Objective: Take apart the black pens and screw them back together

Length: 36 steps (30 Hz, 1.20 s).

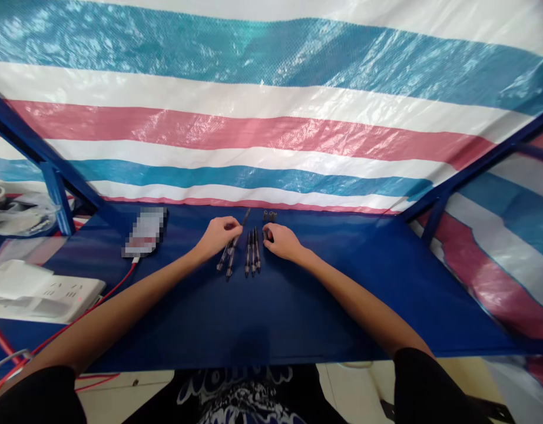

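Observation:
My left hand [219, 235] is closed in a pinch on a dark, slim pen [246, 217], whose end sticks up past the fingertips. Below that hand two more dark pens [229, 262] lie slanted, partly covered by the fingers. Three similar pens [252, 253] lie side by side between my hands. To their right, my right hand [284, 241] has thumb and finger pinched around a small dark piece, mostly hidden. Just beyond it sit several small dark cylindrical pieces [270, 215], too small to name surely.
A phone [144, 232], blurred out, lies at the left on the blue table [289, 318], joined to a red cable [116, 288]. A white power strip [63, 294] and plastic bags [24, 215] are farther left. Blue frame bars and a striped sheet [254, 135] close off the back.

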Tool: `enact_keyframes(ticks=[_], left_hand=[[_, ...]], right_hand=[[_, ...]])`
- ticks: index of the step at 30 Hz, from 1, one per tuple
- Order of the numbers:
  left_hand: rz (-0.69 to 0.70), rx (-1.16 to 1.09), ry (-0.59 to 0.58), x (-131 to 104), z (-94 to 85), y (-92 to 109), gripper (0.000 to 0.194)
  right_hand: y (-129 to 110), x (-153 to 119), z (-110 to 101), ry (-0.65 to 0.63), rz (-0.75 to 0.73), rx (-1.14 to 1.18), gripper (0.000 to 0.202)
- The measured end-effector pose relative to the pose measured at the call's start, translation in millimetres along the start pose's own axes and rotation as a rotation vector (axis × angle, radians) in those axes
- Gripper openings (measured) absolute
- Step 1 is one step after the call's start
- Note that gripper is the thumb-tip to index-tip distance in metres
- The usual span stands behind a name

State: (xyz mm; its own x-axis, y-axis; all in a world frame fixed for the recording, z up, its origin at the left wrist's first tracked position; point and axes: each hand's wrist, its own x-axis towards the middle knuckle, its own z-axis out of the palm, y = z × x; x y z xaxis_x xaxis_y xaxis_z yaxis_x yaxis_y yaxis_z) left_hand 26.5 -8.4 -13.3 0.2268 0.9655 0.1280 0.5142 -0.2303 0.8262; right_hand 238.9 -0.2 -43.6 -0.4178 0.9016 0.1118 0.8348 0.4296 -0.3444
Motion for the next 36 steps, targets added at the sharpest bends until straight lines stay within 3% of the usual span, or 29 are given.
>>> enact_keyframes(ticks=[7, 12, 15, 19, 21, 24, 28, 36], left_hand=[[-0.276, -0.668, -0.248, 7, 4.0, -11, 0.017], [-0.351, -0.789, -0.352, 6, 0.5, -9, 0.017], [-0.331, -0.721, -0.316, 6, 0.7, -7, 0.019], [-0.194, -0.575, -0.213, 3, 6.0, -7, 0.025], [-0.061, -0.366, -0.072, 0, 8.4, -11, 0.029], [0.207, 0.139, 0.158, -5, 9.3, -23, 0.033], [0.382, 0.467, 0.167, -7, 9.5, -40, 0.039], [0.413, 0.517, 0.187, -3, 13.3, -48, 0.041]], right_hand=[[1, -3, 8, 0.012, -0.033, -0.036, 0.03], [1, -5, 14, 0.03, -0.057, -0.055, 0.036], [0, -6, 15, 0.039, -0.066, -0.059, 0.036], [-1, -6, 18, 0.062, -0.056, -0.098, 0.035], [-1, -6, 19, 0.083, -0.046, -0.091, 0.036], [1, -5, 21, 0.15, -0.014, 0.005, 0.037], [3, -5, 20, 0.3, 0.059, 0.258, 0.039], [1, -14, 18, 0.486, -0.016, 0.464, 0.036]])
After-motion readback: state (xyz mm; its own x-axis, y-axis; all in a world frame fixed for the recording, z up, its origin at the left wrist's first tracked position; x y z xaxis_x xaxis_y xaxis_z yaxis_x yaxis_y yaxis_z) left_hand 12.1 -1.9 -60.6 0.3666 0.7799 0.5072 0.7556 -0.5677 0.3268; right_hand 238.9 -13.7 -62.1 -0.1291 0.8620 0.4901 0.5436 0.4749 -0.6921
